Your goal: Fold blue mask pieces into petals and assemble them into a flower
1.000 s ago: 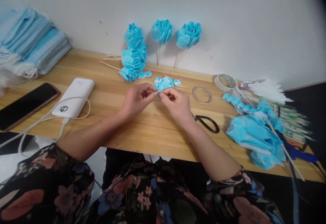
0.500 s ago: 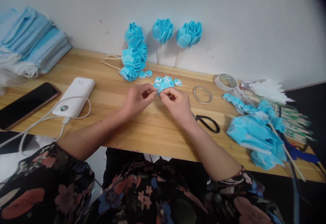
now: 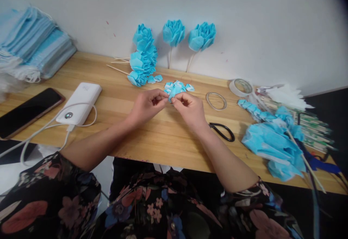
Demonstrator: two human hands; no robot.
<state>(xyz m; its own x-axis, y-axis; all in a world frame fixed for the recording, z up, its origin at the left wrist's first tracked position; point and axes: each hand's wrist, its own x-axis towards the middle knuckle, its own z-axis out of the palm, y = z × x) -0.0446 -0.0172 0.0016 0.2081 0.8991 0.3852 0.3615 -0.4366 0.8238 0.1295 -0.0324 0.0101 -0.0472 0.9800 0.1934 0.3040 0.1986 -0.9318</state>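
My left hand [image 3: 150,103] and my right hand [image 3: 190,110] meet near the table's middle, both closed in a pinch. A small blue petal [image 3: 171,96] shows between their fingertips; the fingers cover part of it. Just behind it lies a small heap of folded blue petals [image 3: 178,86], with one loose petal [image 3: 189,87] at its right. Beside my right wrist is a black-handled tool [image 3: 224,132], its other end hidden under the arm. Right of my right hand lies a thin tape ring [image 3: 216,101].
Finished blue flowers [image 3: 143,59] on sticks lie at the back; two more [image 3: 201,37] lean against the wall. A power bank [image 3: 81,103], phone [image 3: 29,113] and face masks [image 3: 35,43] sit left. To the right are a tape roll [image 3: 240,87] and crumpled blue material [image 3: 274,148].
My right hand has shifted very slightly to the right, covering more of the black-handled tool. Both hands keep their pinch, and the other things stay in place.
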